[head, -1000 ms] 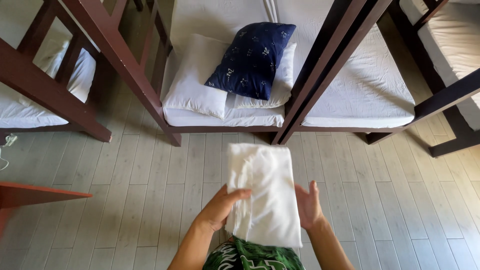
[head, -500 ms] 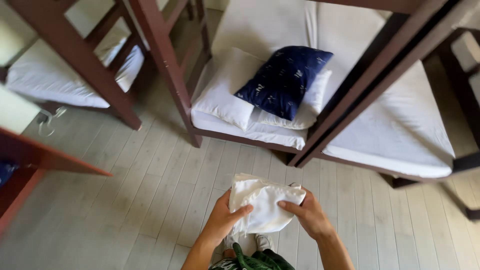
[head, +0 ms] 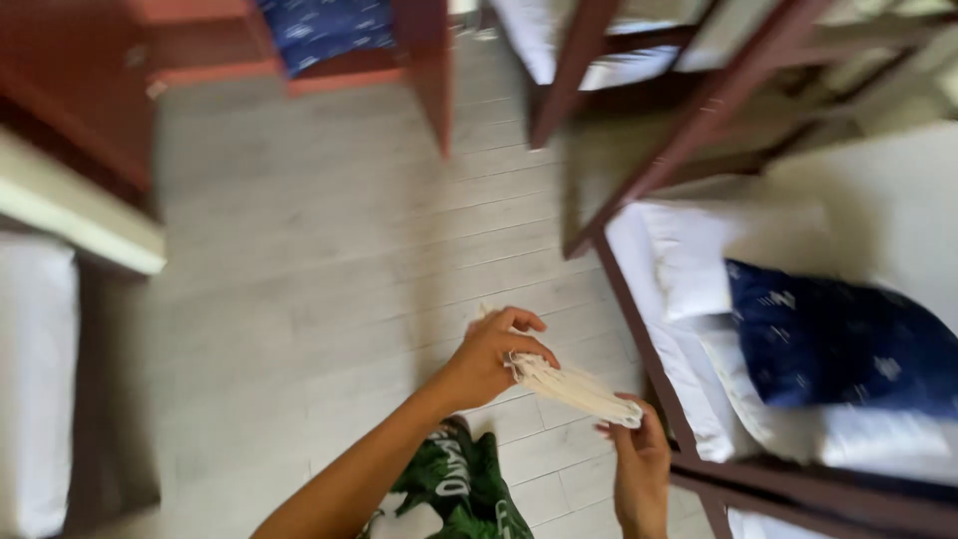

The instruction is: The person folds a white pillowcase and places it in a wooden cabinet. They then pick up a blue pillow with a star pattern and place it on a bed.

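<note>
left hand (head: 491,357) grip pinched shut on one end of folded white cloth (head: 574,387) | right hand (head: 639,461) grip closed on other end | cloth spans between grips; navy pillow (head: 838,339) on bed right of them

The folded white cloth (head: 577,389) between both hands looks motion-blurred; right of it, the blue pillow (head: 848,344) runs off frame.

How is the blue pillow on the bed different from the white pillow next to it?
The blue pillow is dark navy with small pale marks; the white pillow is plain. The blue pillow lies on top, partly covering the white pillow, which sits closer to the end of the bed. Both rest on the same white mattress inside the dark wooden bed frame.
</note>
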